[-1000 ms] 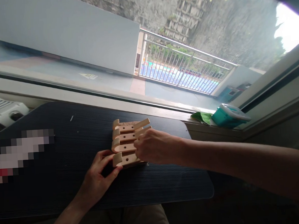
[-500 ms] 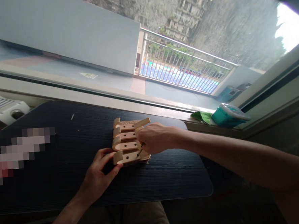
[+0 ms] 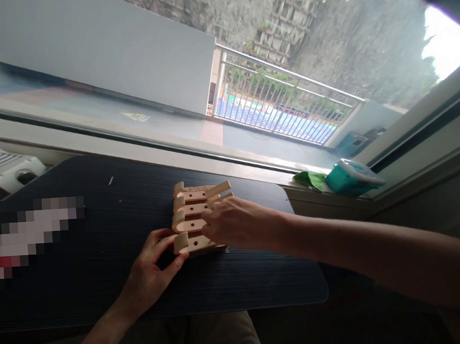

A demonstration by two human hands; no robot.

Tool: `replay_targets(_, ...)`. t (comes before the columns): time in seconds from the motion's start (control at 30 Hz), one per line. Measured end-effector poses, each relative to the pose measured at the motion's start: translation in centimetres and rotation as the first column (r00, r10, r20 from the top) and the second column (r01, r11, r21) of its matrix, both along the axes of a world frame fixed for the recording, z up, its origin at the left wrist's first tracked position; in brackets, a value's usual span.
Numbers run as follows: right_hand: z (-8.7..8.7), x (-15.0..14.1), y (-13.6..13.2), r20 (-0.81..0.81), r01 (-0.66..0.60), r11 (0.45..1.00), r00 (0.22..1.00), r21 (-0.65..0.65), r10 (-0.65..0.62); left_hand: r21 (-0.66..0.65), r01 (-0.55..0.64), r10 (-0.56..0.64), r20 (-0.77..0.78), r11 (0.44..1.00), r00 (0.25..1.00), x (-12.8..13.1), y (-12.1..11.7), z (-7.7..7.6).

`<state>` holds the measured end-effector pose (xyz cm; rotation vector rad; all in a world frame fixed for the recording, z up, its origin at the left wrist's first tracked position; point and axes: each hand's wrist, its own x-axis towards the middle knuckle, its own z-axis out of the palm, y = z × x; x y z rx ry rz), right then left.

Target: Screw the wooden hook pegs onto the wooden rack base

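grip, seen through my head camera: my left hand (image 3: 148,268) braces the left end of the slatted wooden piece (image 3: 185,226), thumb at its near edge, fingers around the corner. my right hand (image 3: 237,223) is curled over the right end; its fingertips are hidden, so i cannot tell whether they are pressed together or pinching something.

position: the piece lies on the dark table (image 3: 260,279), right of the middle. a wooden strip (image 3: 220,188) slants up at its far right.

risks, my judgement: the left hand bears on one corner only, so a hard push or twist from the right could pivot the piece. the smooth-looking tabletop may let it slide. my right hand masks the holes at that end; misalignment there could go unseen. a knuckle could also knock the slanting strip, if it is loose.

writing: none legible on the wood. outside the window, a pale floor marking (image 3: 135,116) shows letter-like shapes, too distorted to read. no brand made out on the turquoise box (image 3: 347,180) at right.
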<state>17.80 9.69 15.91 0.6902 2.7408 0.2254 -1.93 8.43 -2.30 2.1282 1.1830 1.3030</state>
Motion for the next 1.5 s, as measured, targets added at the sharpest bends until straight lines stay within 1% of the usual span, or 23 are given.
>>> replay_targets(0.07,-0.3,0.1,0.0,-0.016,0.024,1.0,1.0,0.017,-0.024,0.012,0.004,-0.004,-0.011,1.0,1.0,0.0,0.0,0.0)
replay_targets(0.13,-0.3,0.1,-0.1,-0.017,0.068,0.998,0.998,0.017,-0.067,0.016,0.005,-0.005,-0.02,1.0,1.0,0.0,0.1,0.0)
replay_targets(0.27,0.3,0.2,0.2,0.035,0.176,0.983,0.984,-0.061,-0.174,0.018,0.009,-0.009,-0.023,1.0,1.0,0.1,0.1,-0.1)
replay_targets(0.37,0.5,0.2,0.8,0.105,0.305,0.946,0.95,-0.111,-0.294,0.034,0.0,0.001,-0.024,0.999,1.0,0.0,0.2,-0.2)
replay_targets(0.43,0.6,0.2,1.0,0.115,0.38,0.916,0.923,-0.126,-0.367,0.044,-0.007,0.008,-0.022,0.999,1.0,0.0,0.2,-0.2)
replay_targets(0.5,0.9,0.1,0.9,0.105,0.424,0.894,0.905,-0.144,-0.412,0.049,-0.008,0.008,-0.015,0.999,1.0,0.1,0.2,-0.2)
replay_targets(0.57,1.3,0.0,0.8,0.097,0.418,0.892,0.908,-0.173,-0.407,0.046,-0.003,0.004,-0.012,0.999,1.0,0.1,0.2,-0.1)
replay_targets(0.67,2.0,-0.2,0.5,0.107,0.358,0.913,0.933,-0.198,-0.343,0.035,0.003,-0.002,-0.019,0.999,1.0,0.1,0.1,0.0)
replay_targets(0.8,2.6,0.0,0.7,0.147,0.272,0.957,0.955,-0.104,-0.256,0.032,0.002,-0.001,-0.026,0.999,1.0,0.1,0.1,-0.1)
replay_targets(0.87,2.4,0.4,1.0,0.141,0.227,0.97,0.967,-0.09,-0.213,0.021,0.006,-0.005,-0.029,1.0,1.0,0.1,0.0,-0.2)
replay_targets(1.0,1.8,1.0,1.4,0.06,0.135,0.98,0.99,-0.148,-0.128,0.01,-0.008,0.008,-0.044,1.0,0.999,0.2,0.0,-0.2)
replay_targets(1.1,1.4,0.9,1.2,0.043,0.12,0.977,0.993,-0.175,-0.114,0.01,-0.014,0.014,-0.05,1.0,0.999,0.2,0.0,-0.1)
replay_targets(1.23,1.2,0.5,1.1,0.048,0.15,0.975,0.988,-0.166,-0.144,-0.007,-0.006,0.005,-0.042,1.0,0.999,0.3,0.2,-0.1)
replay_targets(1.3,1.2,0.5,1.2,0.078,0.211,0.965,0.977,-0.155,-0.201,-0.016,0.002,-0.002,-0.035,1.0,0.999,0.2,0.3,0.0)
replay_targets(1.43,1.3,0.5,1.6,0.174,0.37,0.91,0.924,-0.186,-0.341,-0.008,0.0,0.0,-0.035,1.0,0.999,0.2,0.2,0.0)
replay_targets(1.5,1.5,0.2,1.7,0.21,0.427,0.883,0.898,-0.198,-0.387,-0.002,-0.008,0.008,-0.035,1.0,0.999,0.3,0.2,0.0)
